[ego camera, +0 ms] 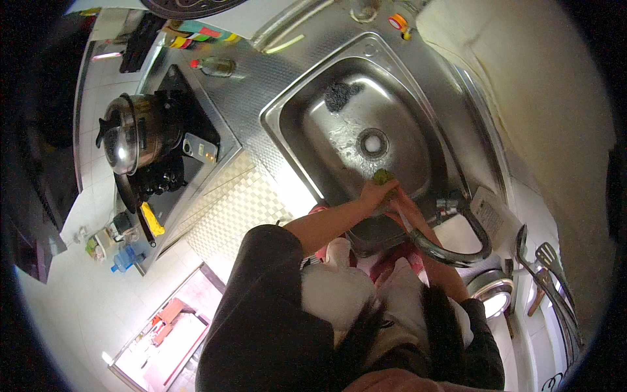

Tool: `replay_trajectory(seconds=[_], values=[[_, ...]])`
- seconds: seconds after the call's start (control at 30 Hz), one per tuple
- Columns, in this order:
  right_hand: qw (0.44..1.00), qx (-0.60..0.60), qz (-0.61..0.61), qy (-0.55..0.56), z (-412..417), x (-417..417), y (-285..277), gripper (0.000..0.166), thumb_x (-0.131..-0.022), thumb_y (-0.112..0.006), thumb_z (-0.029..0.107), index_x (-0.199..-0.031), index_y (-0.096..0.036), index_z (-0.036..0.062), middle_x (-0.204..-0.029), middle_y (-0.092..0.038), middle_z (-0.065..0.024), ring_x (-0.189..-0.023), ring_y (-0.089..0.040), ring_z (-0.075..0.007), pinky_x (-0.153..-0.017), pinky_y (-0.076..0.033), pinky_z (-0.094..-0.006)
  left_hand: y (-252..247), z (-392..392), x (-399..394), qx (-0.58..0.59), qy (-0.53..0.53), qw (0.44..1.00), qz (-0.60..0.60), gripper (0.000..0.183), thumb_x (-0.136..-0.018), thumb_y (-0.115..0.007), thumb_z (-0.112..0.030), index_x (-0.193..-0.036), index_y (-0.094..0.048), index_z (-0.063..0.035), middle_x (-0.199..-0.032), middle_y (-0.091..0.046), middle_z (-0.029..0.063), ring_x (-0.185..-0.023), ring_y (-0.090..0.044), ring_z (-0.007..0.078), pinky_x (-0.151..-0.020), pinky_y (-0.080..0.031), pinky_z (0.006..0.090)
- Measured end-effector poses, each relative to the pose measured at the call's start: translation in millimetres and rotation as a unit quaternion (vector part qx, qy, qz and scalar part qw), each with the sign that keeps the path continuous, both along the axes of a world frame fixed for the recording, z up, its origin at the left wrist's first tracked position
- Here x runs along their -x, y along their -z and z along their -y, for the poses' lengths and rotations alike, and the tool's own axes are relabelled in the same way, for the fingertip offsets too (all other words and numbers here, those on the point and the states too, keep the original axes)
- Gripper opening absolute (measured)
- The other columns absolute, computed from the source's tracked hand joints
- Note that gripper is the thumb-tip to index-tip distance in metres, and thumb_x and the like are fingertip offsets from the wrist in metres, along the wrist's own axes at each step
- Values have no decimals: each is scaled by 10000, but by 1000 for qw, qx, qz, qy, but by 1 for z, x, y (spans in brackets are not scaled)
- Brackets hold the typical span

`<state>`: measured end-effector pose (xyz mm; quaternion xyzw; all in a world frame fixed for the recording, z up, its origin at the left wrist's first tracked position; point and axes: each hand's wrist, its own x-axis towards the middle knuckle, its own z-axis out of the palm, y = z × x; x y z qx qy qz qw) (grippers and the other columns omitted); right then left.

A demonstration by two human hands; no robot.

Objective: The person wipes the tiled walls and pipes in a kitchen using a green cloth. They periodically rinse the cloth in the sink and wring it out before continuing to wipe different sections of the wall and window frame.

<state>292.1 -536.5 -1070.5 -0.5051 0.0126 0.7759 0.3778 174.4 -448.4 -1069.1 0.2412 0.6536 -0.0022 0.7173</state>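
Over the near side of a stainless steel sink (313, 122), my left hand (376, 193) is closed around a small green item (382, 176), seemingly a vegetable. My right hand (405, 206) meets it from the right, under the curved spout of a faucet (450, 258); its fingers are partly hidden, so its grip is unclear. Farther back in the basin lies a dark scouring pad (339, 97), left of the round drain strainer (373, 143). The basin is wet around the drain.
To the left, a lidded steel pot (147, 127) stands on a gas stove, with a phone (200, 148) beside it. A red-capped bottle (218, 66) is on the counter at the back left. Ladles and a slotted turner (548, 257) hang at the right, near the faucet.
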Motion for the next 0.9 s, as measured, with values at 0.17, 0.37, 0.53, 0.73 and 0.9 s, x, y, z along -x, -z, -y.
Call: replay_trajectory(seconds=[0.17,0.37,0.53,0.73,0.9], values=[[984,-82,155,-39,37,-26,45,377,-862,-586,234,-1192,-511,67,-1154,-536,-68,-1013,-541,-208,-857,-443,-337,80,41,7,114,-137,977,121,328,-834,-591,-366,-1046,-538,-120,-939,-570,65,-827,-565,230,-725,-470,382],[997,-24,78,-3,49,-37,44,266,-883,-540,239,-1066,-564,48,-1020,-601,-69,-939,-568,-216,-812,-456,-329,62,46,-5,175,-150,966,118,387,-844,-582,-393,-1101,-515,-112,-1047,-539,57,-925,-538,224,-790,-445,403],[980,21,-153,129,34,-46,9,247,-886,-534,238,-1045,-576,54,-1013,-611,-74,-940,-574,-213,-801,-460,-327,35,34,-10,194,-190,951,148,455,-818,-598,-455,-1105,-514,-112,-1045,-531,40,-933,-520,202,-795,-445,369],[964,86,-146,207,33,-55,-4,274,-877,-549,251,-1066,-563,52,-1011,-595,-68,-913,-564,-202,-772,-453,-320,16,24,-14,207,-207,938,186,448,-794,-614,-500,-1049,-529,-142,-970,-548,25,-829,-534,158,-696,-473,305],[984,65,94,137,27,-39,20,365,-881,-514,354,-1121,-528,81,-1064,-582,-82,-957,-562,-198,-798,-449,-321,15,22,-4,289,-179,896,286,393,-819,-603,-465,-1041,-537,-147,-909,-571,22,-786,-537,190,-674,-466,321]])
